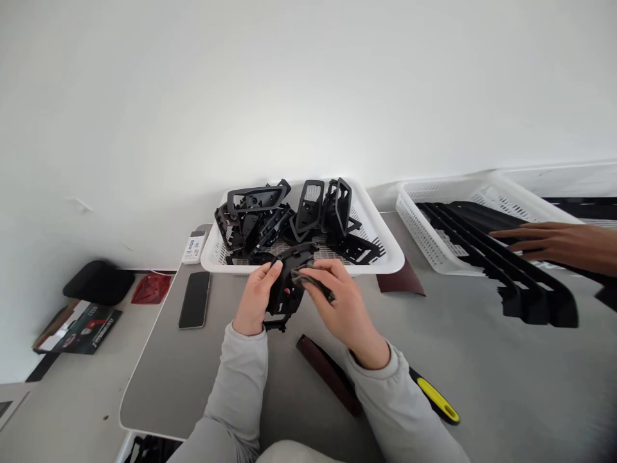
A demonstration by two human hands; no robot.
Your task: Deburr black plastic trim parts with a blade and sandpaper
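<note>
A black plastic part (288, 283) is gripped on its left side by my left hand (255, 297), thumb on top. My right hand (344, 305) pinches a small crumpled greyish-brown piece (303, 275) against the part's right side. The part hangs above the grey table (231, 360), just in front of a white basket (390, 254) filled with several black plastic frames (308, 209). Below my hands a dark red strip (330, 373) lies on the table, partly covered by my right sleeve.
A phone (194, 300) and a white device (194, 247) lie at the left. A yellow-and-black handle (438, 400) is beside my right forearm. Behind it lies a dark red sheet (401, 280). At the right, another person's hand (544, 241) touches long black strips (515, 270) over a second basket (414, 212).
</note>
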